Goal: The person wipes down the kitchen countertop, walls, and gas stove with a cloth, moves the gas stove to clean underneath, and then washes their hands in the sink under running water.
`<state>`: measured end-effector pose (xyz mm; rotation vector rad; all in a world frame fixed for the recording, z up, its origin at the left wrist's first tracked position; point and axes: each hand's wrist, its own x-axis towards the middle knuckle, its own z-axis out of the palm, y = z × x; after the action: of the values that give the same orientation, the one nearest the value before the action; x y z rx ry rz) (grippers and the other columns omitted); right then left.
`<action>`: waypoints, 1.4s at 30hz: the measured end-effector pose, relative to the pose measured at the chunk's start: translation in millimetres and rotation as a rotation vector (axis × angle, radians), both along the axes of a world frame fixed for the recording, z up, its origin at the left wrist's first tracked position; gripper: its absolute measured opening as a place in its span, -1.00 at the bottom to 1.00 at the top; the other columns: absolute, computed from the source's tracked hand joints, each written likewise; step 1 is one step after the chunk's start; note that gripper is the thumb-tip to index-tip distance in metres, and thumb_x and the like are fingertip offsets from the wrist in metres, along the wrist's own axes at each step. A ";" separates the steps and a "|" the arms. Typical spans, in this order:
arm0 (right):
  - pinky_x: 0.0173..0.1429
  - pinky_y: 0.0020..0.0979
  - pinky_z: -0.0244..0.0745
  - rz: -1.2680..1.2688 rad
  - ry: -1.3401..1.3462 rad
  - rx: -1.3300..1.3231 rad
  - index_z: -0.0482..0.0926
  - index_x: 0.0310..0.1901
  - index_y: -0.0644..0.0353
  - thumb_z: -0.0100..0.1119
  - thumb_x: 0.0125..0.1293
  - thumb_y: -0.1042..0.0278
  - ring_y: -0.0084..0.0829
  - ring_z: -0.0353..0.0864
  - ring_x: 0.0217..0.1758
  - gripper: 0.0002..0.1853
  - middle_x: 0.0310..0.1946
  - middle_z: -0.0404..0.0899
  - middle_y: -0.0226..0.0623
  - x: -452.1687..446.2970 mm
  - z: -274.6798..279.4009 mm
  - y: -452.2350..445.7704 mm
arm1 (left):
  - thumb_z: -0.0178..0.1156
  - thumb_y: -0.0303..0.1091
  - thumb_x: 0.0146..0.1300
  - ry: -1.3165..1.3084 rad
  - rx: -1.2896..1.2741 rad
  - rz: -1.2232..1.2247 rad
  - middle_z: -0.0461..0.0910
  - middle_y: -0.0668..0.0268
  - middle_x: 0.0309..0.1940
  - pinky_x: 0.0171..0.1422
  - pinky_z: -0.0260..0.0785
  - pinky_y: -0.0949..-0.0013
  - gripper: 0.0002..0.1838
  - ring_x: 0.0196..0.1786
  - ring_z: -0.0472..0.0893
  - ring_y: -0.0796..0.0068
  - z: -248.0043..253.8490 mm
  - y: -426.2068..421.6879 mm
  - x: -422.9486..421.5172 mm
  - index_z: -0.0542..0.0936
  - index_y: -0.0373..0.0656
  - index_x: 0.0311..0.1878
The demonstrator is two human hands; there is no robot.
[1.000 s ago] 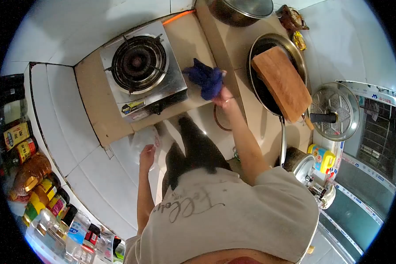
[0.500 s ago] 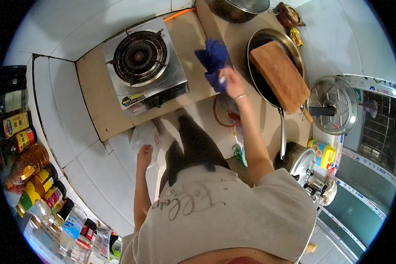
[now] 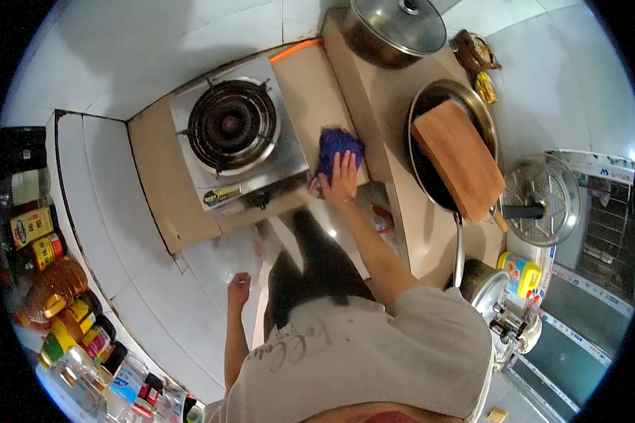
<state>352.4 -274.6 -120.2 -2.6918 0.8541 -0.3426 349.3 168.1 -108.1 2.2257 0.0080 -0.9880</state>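
A dark blue cloth [image 3: 339,143] lies bunched on the tan counter, just right of the gas stove [image 3: 236,134]. My right hand [image 3: 342,180] presses on the cloth from the front, its fingers stretched out and spread over it. My left hand [image 3: 239,287] hangs low in front of the counter edge with its fingers curled in, and nothing shows in them. A translucent plastic bag [image 3: 236,248] hangs just above that hand at the counter's front.
A raised counter ledge on the right bears a lidded pot [image 3: 374,39] and a frying pan [image 3: 420,169] with a wooden block [image 3: 458,158] across it. Beyond the pan is a glass lid [image 3: 561,201]. Several bottles and jars [image 3: 60,285] line the left side.
My right hand has come down with the blue cloth from above the counter and moved left, spreading over it. The view has shifted. My left hand stays low near the plastic bag.
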 end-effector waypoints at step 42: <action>0.42 -0.08 -0.04 0.714 -0.113 0.535 0.52 0.00 0.08 -0.04 -0.21 0.81 -0.14 0.16 0.36 -0.36 0.21 0.34 -0.18 40.2 -12.7 -62.6 | 0.10 -0.33 0.27 0.134 -0.102 0.083 0.60 0.28 -0.38 -0.17 0.39 0.48 -0.77 -0.29 0.56 0.56 8.1 -7.4 -13.3 0.54 -0.24 -0.08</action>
<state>392.6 -337.2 -132.9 -2.2440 -0.0821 -0.0762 336.0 160.7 -100.0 2.0472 0.1074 -1.0663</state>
